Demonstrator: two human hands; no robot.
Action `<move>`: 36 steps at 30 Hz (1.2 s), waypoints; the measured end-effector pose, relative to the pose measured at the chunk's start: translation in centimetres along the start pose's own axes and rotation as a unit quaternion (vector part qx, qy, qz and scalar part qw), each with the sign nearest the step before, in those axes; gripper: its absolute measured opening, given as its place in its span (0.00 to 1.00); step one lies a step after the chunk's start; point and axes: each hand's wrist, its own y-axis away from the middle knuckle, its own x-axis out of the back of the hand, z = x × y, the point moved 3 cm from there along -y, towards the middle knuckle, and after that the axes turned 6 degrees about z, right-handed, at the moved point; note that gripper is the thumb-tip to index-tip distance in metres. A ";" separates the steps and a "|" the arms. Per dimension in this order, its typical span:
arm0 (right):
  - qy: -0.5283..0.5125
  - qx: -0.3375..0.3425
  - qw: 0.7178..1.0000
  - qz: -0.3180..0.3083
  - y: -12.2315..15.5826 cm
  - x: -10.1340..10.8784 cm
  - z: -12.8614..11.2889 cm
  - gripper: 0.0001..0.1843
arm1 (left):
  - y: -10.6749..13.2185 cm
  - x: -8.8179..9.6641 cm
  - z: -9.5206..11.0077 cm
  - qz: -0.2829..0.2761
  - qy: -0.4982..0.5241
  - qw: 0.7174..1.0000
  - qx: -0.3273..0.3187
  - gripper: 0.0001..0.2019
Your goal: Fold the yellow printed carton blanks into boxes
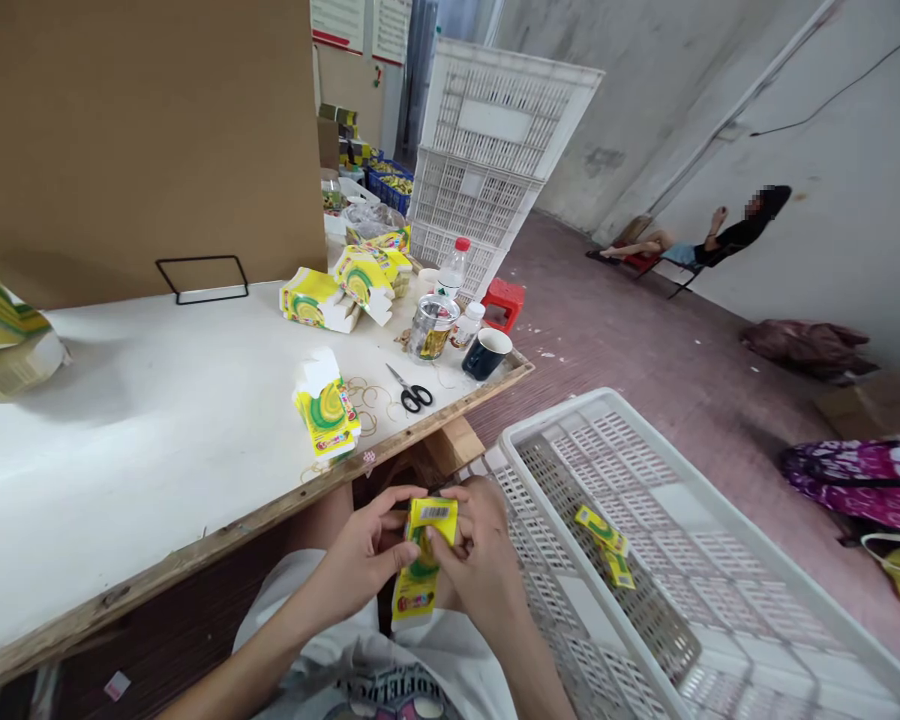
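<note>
Over my lap I hold a small yellow and green carton (pixel 424 565) with a barcode near its top end. My left hand (pixel 371 550) grips its left edge, the thumb lying across the front. Around the right edge closes my right hand (pixel 480 560), its thumb pressed on the printed face and some fingers hidden behind. A short stack of similar flat cartons (pixel 328 412) rests near the table edge. Beside that stack are loose rubber bands (pixel 367 400) and black-handled scissors (pixel 412 393).
To my right stands a white plastic crate (pixel 607 405) with a few yellow cartons (pixel 604 540) inside. A dark mug (pixel 486 354), a clear jar (pixel 431 328) and a bottle (pixel 454 268) occupy the table corner. More flat cartons (pixel 311 298) lie behind. A person (pixel 709 240) sits by the wall.
</note>
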 end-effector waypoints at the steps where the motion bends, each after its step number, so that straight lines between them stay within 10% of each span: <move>1: 0.011 0.004 1.000 0.009 -0.1 0.1 0.1 0.18 | -0.1 0.1 0.1 0.008 -0.009 1.000 0.002 0.24; 9: -0.157 0.035 0.986 0.036 -0.2 0.7 0.7 0.15 | -0.4 -0.8 -0.1 0.013 -0.005 1.000 0.005 0.23; 12: -0.150 0.032 0.983 0.101 -0.1 2.5 0.6 0.16 | -0.6 -0.9 0.5 0.020 -0.120 0.989 -0.086 0.21; 16: 0.124 0.102 0.892 0.422 0.3 8.9 0.3 0.19 | -1.1 3.4 2.8 0.205 -0.397 0.848 -0.285 0.26; 18: 0.190 0.109 0.857 0.467 0.3 10.6 0.6 0.22 | -1.5 6.6 3.4 0.300 -0.480 0.769 -0.298 0.28; 22: 0.069 0.047 0.944 0.320 -0.4 7.8 1.6 0.20 | -1.8 10.4 3.3 0.305 -0.525 0.739 -0.293 0.15; 26: -0.173 -0.066 0.969 0.164 -0.4 1.0 0.1 0.24 | 0.4 9.0 3.7 0.325 -0.498 0.725 -0.347 0.17; 32: -0.382 -0.149 0.909 0.072 -0.7 -2.9 -1.6 0.21 | 3.0 2.7 2.6 0.044 -0.397 0.785 -0.473 0.25; 36: -0.384 -0.141 0.907 0.101 0.1 -2.2 0.0 0.18 | 1.9 2.1 1.6 0.114 -0.153 0.933 -0.305 0.26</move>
